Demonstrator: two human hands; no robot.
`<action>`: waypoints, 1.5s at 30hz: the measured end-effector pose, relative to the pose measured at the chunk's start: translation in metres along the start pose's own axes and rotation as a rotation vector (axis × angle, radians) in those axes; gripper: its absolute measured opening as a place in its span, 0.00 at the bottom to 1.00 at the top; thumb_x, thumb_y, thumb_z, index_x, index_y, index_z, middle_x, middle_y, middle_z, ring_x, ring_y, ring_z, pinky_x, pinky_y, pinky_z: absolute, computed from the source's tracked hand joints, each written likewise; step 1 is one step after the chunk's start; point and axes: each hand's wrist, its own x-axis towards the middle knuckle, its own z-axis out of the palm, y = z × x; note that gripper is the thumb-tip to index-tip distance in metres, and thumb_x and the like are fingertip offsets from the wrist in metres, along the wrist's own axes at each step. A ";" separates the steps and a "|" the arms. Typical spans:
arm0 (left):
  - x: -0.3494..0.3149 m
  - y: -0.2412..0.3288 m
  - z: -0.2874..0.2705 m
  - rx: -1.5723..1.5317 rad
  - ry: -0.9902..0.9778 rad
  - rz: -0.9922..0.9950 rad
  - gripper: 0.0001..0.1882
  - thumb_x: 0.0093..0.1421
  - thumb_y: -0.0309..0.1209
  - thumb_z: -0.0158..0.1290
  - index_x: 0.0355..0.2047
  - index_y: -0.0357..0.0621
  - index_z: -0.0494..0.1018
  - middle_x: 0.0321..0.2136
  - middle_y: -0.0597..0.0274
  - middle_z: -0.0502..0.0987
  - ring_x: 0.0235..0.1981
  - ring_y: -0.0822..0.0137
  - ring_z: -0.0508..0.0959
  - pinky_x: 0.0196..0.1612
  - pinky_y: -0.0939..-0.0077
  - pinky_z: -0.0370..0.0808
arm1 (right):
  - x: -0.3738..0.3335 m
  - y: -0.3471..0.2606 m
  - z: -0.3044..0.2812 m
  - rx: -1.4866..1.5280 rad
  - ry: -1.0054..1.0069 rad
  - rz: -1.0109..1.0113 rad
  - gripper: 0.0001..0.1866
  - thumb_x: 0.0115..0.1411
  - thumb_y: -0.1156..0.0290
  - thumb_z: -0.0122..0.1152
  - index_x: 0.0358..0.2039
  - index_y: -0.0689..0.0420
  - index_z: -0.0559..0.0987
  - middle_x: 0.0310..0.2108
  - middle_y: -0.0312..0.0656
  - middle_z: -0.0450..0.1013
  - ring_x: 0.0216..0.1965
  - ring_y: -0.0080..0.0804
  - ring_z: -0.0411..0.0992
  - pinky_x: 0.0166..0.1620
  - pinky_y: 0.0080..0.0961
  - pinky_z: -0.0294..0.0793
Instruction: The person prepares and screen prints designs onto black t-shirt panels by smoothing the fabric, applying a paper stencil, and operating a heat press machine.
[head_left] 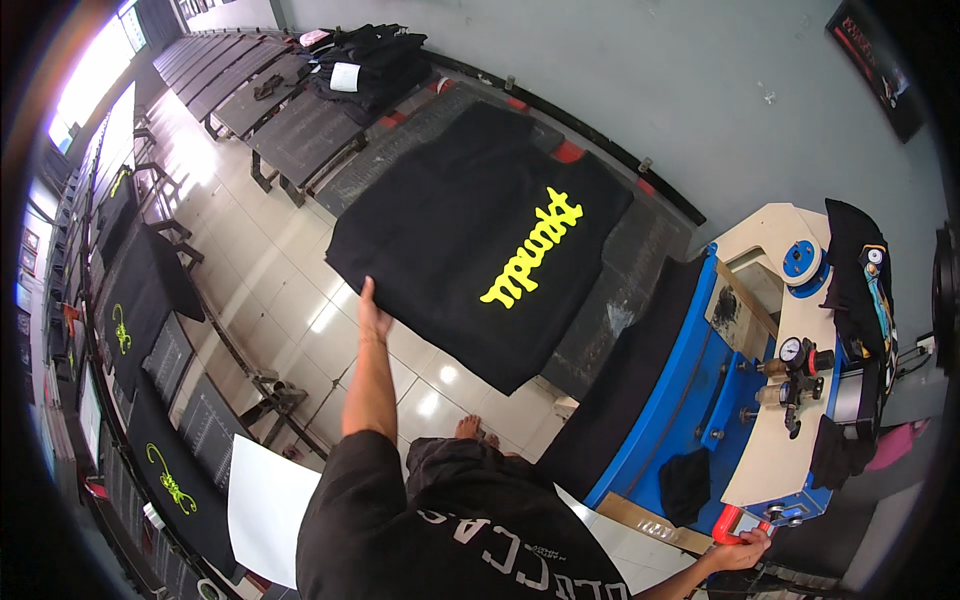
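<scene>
Red is the handle [728, 522] at the lower right of the frame, and the right hand [745, 548] is wrapped round it, at the foot of a blue and cream press [760, 400]. A white sheet [265, 505] shows at the lower left, beside the person's shoulder. Above it, the left hand [372, 312] grips the near edge of a black shirt [470, 235] with yellow lettering, fingers closed on the cloth. The shirt lies spread on a dark bench [620, 270] in the middle of the frame, its lower corner hanging over the tiled floor [290, 300]. More black shirts with yellow prints [135, 300] hang along the left edge. At the upper left, a pile of black clothes [370, 60] sits on a further bench.
</scene>
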 end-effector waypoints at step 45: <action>-0.251 -0.222 0.056 0.852 -0.837 -1.475 0.27 0.66 0.45 0.51 0.58 0.40 0.59 0.52 0.52 0.72 0.38 0.63 0.81 0.48 0.64 0.79 | -0.005 -0.002 0.012 0.244 0.134 0.005 0.23 0.66 0.68 0.38 0.18 0.63 0.75 0.14 0.42 0.70 0.17 0.32 0.68 0.29 0.29 0.66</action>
